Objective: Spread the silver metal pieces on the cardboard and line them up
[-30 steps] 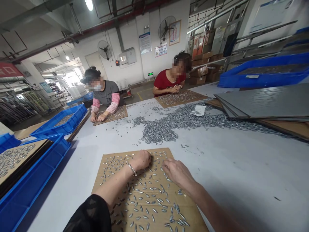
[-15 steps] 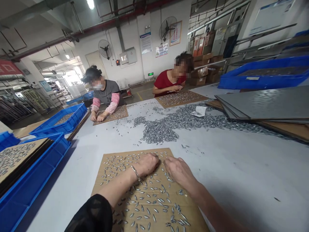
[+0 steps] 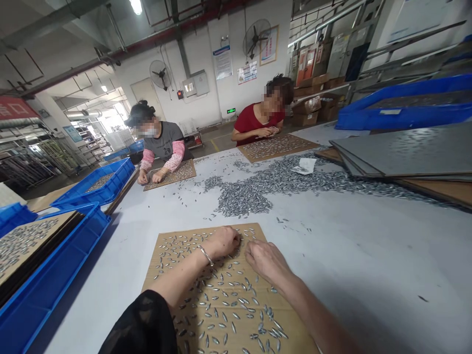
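Note:
A brown cardboard sheet (image 3: 217, 307) lies before me, scattered with small spindle-shaped grey metal pieces (image 3: 225, 338). Over its far part is my left hand (image 3: 224, 241), with a silver bangle at the wrist and fingers curled down to the board. My right hand (image 3: 267, 259) is just to the right, over the board's right edge, fingertips pinched together and facing the left hand. What either hand holds is hidden by the fingers. Near the right forearm, several pieces lie bunched on the board. Beyond the sheet sits a large heap of the same pieces (image 3: 243, 196).
Blue trays (image 3: 98, 223) stand at the left, one bearing a piece-covered board (image 3: 29, 241). Stacked grey sheets (image 3: 409, 152) and another blue tray (image 3: 401, 110) are at the right. Two people work across the white table (image 3: 354, 246) at their own boards (image 3: 280, 146). White paper (image 3: 305, 165) rests on the heap.
Both my hands have shifted slightly left over the board, staying close together with fingers curled. The view has tilted a little. Across the table, the left person's hands have moved slightly apart.

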`<state>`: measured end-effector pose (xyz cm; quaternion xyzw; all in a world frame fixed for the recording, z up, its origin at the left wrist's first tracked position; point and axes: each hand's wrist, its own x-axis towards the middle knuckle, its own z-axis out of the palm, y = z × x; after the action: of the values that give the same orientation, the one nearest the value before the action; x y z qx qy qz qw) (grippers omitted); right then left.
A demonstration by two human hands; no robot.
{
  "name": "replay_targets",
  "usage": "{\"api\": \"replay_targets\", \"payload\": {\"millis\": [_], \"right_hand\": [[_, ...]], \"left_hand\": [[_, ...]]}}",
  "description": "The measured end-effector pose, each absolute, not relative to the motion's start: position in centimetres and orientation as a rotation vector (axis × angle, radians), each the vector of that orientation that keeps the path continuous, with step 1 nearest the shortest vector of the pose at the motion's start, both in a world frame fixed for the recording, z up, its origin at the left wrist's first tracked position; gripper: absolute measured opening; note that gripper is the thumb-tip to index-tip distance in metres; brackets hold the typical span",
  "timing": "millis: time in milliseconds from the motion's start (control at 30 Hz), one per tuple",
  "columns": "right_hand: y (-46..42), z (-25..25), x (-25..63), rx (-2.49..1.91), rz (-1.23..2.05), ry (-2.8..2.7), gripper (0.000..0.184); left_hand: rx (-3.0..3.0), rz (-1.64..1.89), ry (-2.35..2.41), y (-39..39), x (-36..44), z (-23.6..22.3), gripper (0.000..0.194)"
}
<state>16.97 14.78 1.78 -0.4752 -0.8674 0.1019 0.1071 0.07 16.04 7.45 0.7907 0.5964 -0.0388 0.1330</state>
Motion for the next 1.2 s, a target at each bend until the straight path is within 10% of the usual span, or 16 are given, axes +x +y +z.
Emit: {"api": "replay_targets", "payload": {"millis": [1200], "right_hand": [[14.5, 1.7, 19.1, -1.2, 0.449, -2.571, 0.027]], "left_hand": [[2.305, -0.033, 1.873, 12.3, -0.6, 7.1, 0.022]]}}
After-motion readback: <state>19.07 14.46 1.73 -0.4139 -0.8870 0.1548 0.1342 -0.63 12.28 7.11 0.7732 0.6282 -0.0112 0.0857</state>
